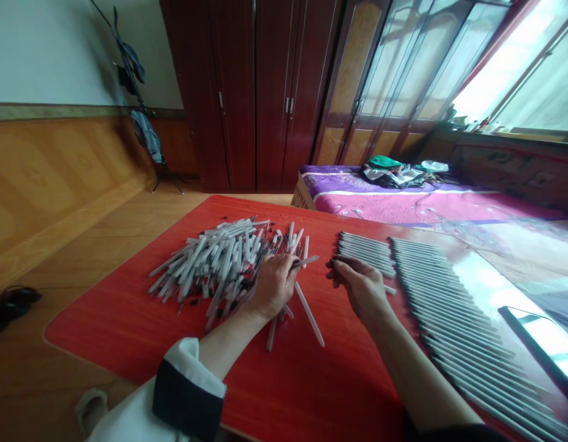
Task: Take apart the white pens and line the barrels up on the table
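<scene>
My left hand [275, 283] is closed around a whitish pen barrel [308, 261], its end sticking out to the right past my thumb. To the right, my right hand [361, 287] pinches a small black piece [330, 263], possibly a pen cap; its exact shape is too small to tell. The hands are apart. Behind and left of my left hand spreads a loose pile of white pen barrels and black parts [219, 252]. One loose barrel [310, 314] lies in front, between the hands. Beyond my right hand sits a short row of pens [364, 247], dark ends to the left.
A long row of pens [463, 319] runs down the right side of the red table [339, 380]. Near the right edge lies a dark flat device [541, 344] with a shiny surface. Past the table stand a bed [380, 205], wardrobes [275, 92] and a coat rack [137, 92].
</scene>
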`<state>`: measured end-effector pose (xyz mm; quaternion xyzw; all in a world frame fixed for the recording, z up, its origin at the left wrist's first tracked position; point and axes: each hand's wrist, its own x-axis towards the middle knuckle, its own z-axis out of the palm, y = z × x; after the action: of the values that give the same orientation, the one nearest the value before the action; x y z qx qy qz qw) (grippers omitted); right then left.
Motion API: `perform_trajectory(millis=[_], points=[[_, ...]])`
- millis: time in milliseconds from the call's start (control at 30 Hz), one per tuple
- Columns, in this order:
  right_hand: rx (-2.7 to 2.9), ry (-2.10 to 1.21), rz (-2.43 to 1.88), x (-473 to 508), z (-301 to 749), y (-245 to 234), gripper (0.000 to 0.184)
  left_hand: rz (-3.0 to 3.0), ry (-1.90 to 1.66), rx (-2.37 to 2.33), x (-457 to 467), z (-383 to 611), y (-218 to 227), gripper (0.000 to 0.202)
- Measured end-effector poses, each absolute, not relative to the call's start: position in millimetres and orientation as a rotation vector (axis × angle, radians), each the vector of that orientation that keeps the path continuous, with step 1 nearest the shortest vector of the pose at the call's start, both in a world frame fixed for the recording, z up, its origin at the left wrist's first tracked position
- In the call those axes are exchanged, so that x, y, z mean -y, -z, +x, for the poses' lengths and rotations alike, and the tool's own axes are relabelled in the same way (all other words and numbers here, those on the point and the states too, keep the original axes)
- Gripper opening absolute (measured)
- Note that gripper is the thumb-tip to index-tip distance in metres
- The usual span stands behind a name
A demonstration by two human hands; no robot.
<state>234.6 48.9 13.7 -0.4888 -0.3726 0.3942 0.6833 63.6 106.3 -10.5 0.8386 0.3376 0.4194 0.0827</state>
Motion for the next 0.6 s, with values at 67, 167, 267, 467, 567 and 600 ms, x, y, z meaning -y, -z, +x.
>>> perform_trajectory(millis=[67, 167, 267, 467, 567, 600], points=[[0.852, -0.847, -1.087, -45.4, 234.7, -9.0, 0.022, 2.552, -1.199, -0.973, -104.5, 64.9, 10.9, 0.009], [0.882, -0.823, -1.090, -45.4, 231.9, -5.2, 0.022, 2.576, -1.159, -0.951, -103.9, 66.1, 12.9, 0.008], [0.892, -0.837, -1.092, -45.9, 229.4, -5.3, 0.021, 2.582, -1.145, -0.954, -104.2, 66.6, 15.0, 0.008], [0.900, -0.847, -1.101, -45.8, 227.1, -6.6, 0.019, 2.607, -1.117, -0.930, -103.9, 67.1, 16.2, 0.011], [0.899, -0.857, -1.112, -45.9, 226.3, -6.5, 0.019, 2.611, -1.109, -0.929, -103.9, 67.3, 16.7, 0.012], [0.899, -0.859, -1.112, -45.9, 226.1, -6.4, 0.019, 2.614, -1.108, -0.926, -104.0, 67.3, 17.0, 0.012]])
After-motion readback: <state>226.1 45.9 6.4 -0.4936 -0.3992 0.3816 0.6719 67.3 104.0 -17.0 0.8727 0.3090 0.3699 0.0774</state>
